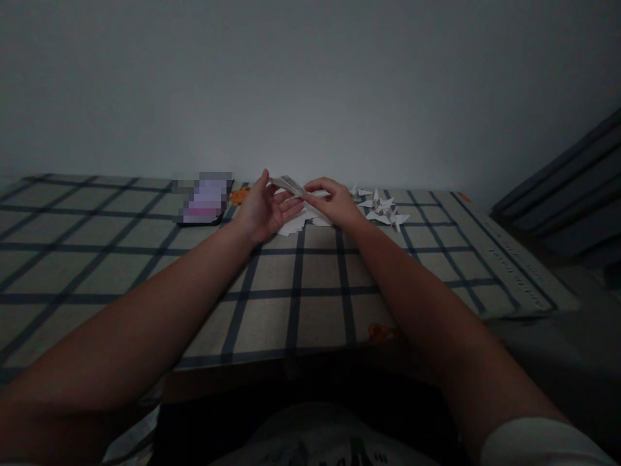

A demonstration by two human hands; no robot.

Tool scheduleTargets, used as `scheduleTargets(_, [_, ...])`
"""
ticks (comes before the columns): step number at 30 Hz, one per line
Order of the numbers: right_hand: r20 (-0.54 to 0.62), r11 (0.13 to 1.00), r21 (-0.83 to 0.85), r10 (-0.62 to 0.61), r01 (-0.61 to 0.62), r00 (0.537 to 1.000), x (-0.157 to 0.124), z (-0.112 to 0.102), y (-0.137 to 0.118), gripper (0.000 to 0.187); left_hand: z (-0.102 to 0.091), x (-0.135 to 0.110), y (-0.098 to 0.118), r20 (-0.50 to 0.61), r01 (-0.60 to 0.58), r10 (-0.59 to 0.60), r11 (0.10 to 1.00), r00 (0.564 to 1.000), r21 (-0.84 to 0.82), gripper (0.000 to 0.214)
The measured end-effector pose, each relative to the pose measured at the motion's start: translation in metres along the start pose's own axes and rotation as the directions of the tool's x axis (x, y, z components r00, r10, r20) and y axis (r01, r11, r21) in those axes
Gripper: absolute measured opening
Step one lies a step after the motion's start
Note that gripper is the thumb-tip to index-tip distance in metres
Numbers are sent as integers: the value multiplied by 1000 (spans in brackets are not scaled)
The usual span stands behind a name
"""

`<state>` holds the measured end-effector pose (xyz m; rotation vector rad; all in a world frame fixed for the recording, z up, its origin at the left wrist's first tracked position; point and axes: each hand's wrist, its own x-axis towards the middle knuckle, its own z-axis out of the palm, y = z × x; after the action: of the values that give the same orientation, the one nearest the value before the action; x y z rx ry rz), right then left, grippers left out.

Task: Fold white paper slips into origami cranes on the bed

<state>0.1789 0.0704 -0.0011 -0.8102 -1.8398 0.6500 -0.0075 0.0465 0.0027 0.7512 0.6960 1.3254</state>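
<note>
Both my arms reach across a checked tablecloth toward the far edge of the table. My left hand is palm up with its fingers spread, under one end of a folded white paper piece. My right hand pinches the other end of that paper with curled fingers. More white paper sheets lie flat on the cloth just beneath both hands.
Several folded white paper cranes sit to the right of my right hand. A phone with a lit screen lies to the left. A small orange object is beside it. A plain wall stands behind the table.
</note>
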Motion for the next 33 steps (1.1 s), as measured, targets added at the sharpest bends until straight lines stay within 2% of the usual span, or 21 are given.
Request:
scheduleTargets(5, [100, 1000, -4, 23, -23, 995, -4, 0, -6, 34, 3, -3, 2, -33, 13, -11, 999, 999, 44, 38])
scheduleTargets(9, [124, 1000, -4, 18, -18, 992, -4, 0, -8, 37, 5, -4, 3, -47, 11, -8, 998, 999, 56, 36])
scheduleTargets(12, [130, 999, -37, -31, 37, 991, -3, -1, -5, 42, 3, -2, 3, -35, 36, -35, 998, 999, 48, 40])
scheduleTargets(17, [201, 979, -100, -154, 177, 967, -1, 0, 0, 56, 0, 1, 3, -25, 77, -76, 996, 997, 33, 43])
scheduleTargets(23, [235, 937, -204, -236, 285, 943, 1, 0, 4, 51, 3, 1, 2, -22, 114, -114, 993, 993, 24, 41])
scheduleTargets(28, [270, 926, -236, -228, 294, 935, 1, -2, 8, 37, 8, -3, -4, -14, 190, -189, 981, 982, 38, 29])
scheduleTargets(33, [322, 911, -289, -197, 294, 926, 2, -2, 8, 38, 10, -4, -5, -12, 208, -207, 977, 978, 48, 30])
